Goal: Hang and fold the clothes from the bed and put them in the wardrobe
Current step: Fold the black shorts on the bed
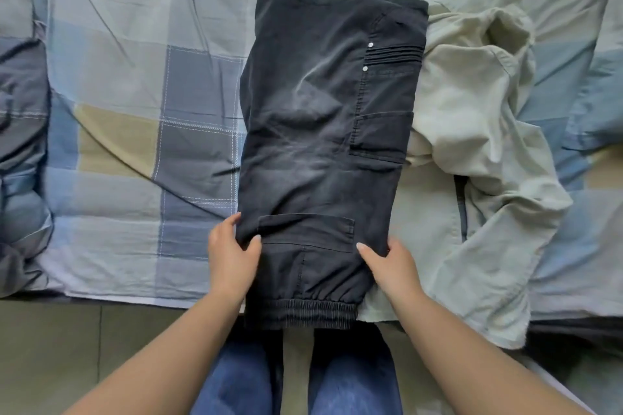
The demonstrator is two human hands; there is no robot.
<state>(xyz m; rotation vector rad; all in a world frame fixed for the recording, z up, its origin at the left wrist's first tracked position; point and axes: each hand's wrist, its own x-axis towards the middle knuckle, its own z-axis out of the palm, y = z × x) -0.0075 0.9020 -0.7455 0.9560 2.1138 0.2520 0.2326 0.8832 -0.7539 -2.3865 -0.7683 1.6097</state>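
Gripping the folded, faded black cargo trousers near their elastic cuff, the left hand and right hand each pinch a side edge, thumbs on top. Beyond that grip the trousers lie flat on the blue-grey checked bed, partly overlapping a crumpled pale green jacket.

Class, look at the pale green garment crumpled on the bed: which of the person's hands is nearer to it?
Right. The right hand grips the black trousers at the edge beside the pale green garment; the left hand grips the trousers' opposite edge.
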